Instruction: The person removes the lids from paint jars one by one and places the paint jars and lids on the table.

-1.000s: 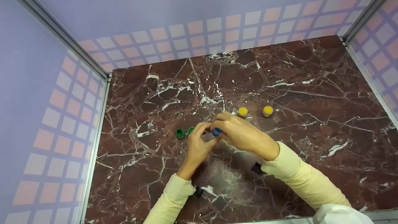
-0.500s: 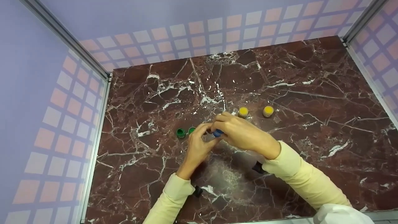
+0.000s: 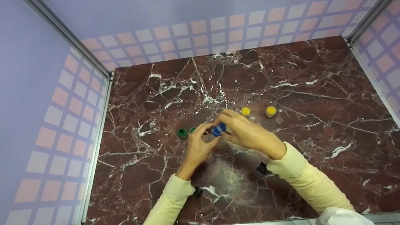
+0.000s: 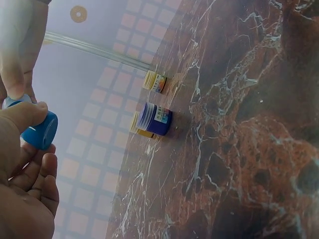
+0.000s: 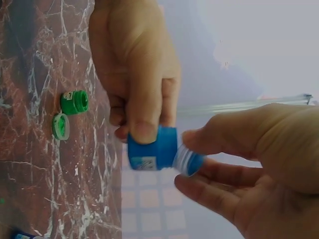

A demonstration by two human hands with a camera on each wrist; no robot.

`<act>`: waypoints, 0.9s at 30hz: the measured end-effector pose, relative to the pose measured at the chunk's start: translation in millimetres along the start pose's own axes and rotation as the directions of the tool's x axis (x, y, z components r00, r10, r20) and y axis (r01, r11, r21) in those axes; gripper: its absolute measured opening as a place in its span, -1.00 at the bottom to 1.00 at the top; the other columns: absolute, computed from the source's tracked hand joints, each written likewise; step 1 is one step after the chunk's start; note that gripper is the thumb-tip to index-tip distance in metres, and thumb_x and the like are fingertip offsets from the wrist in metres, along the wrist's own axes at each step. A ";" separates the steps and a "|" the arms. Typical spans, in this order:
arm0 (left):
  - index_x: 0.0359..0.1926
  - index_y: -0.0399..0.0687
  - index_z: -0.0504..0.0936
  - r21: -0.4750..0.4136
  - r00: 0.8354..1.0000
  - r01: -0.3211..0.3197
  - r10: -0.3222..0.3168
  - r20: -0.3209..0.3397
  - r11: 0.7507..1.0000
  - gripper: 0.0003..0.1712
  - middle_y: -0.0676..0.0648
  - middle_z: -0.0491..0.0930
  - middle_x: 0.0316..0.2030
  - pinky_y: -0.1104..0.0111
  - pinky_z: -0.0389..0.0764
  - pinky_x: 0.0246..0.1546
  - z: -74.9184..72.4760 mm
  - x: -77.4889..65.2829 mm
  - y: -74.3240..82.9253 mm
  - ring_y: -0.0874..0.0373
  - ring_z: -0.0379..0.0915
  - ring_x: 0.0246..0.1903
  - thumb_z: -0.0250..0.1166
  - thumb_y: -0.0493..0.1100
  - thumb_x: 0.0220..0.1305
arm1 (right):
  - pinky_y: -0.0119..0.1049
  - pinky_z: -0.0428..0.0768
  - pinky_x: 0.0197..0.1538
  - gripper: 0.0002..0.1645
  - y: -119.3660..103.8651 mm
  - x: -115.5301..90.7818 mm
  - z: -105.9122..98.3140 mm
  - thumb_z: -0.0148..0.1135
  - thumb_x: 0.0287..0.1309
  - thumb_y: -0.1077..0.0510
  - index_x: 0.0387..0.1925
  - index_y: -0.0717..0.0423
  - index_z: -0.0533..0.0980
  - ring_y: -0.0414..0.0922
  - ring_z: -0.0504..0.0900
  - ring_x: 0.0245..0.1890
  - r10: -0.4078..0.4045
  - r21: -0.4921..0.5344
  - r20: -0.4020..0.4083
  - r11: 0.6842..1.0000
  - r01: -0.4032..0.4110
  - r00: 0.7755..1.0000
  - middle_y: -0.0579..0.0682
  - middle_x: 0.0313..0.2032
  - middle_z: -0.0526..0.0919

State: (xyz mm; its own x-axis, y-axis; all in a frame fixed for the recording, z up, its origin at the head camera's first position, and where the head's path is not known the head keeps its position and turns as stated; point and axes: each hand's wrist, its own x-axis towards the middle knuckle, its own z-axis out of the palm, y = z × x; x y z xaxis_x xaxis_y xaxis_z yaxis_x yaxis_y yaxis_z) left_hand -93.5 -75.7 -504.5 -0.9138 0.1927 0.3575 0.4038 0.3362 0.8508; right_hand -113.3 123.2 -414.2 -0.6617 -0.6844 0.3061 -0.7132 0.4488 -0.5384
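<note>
Above the table, my left hand [image 3: 198, 145] grips a small blue paint jar [image 5: 149, 152] between thumb and fingers. My right hand [image 3: 245, 129] pinches its ribbed, clear-edged screw lid [image 5: 189, 162]. The lid sits tilted at the jar's mouth, partly lifted off it in the right wrist view. Beneath and left of the hands stands an uncapped green paint jar [image 3: 182, 132]; its lid [image 5: 61, 126] lies beside it on the table. A capped dark blue jar [image 4: 156, 119] stands nearby, hidden behind my right hand in the head view.
Two yellow-lidded jars, one nearer [image 3: 245, 112] and one farther right [image 3: 271, 111], stand beyond my right hand. Another blue object [image 5: 25, 235] shows at the right wrist view's bottom edge. Panels [image 3: 200, 31] border the marble table [image 3: 140, 103].
My right hand has shifted slightly up and right, tilting the lid away from the blue jar so its mouth shows. My left hand keeps its grip almost in place.
</note>
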 end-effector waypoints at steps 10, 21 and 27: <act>0.09 -0.20 0.69 0.021 0.999 0.047 -0.046 -0.024 0.999 -0.55 -0.09 0.68 -0.07 -0.02 0.63 -0.12 -4.7 1.0 2.9 -0.03 0.60 -0.18 0.54 -0.20 0.18 | -0.22 0.64 0.16 -0.46 9.8 -9.2 4.6 0.34 0.09 0.53 0.13 0.40 0.45 0.05 0.64 0.01 0.082 0.202 -0.145 0.978 -0.052 0.986 0.22 0.03 0.51; 0.10 -0.25 0.66 -0.007 0.998 0.035 -0.035 -0.057 0.999 -0.55 -0.14 0.68 -0.02 -0.07 0.61 -0.10 -10.2 3.4 4.2 -0.13 0.59 -0.16 0.53 -0.24 0.21 | -0.17 0.63 0.13 -0.43 21.9 -17.4 18.2 0.38 0.03 0.51 0.15 0.37 0.55 0.07 0.59 -0.01 0.108 0.259 -0.318 0.966 -0.023 0.942 0.22 0.09 0.59; 0.10 -0.24 0.67 0.018 0.997 0.037 -0.035 -0.062 0.999 -0.55 -0.14 0.68 -0.02 -0.05 0.61 -0.10 -12.6 5.1 4.0 -0.13 0.60 -0.16 0.53 -0.23 0.21 | -0.22 0.69 -0.08 -0.46 28.0 -22.3 26.1 0.38 0.04 0.52 0.13 0.38 0.58 0.00 0.64 -0.17 0.200 0.339 -0.317 0.937 -0.087 0.927 0.18 0.04 0.62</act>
State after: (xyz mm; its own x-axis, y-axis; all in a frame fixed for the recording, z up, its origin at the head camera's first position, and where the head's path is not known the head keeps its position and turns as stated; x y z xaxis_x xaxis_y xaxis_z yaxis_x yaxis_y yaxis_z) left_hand -97.0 -85.0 -494.4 -0.9285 0.1229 0.3504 0.3708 0.3595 0.8563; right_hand -112.5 136.0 -456.6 -0.8297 -0.3622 0.4249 -0.5326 0.2853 -0.7969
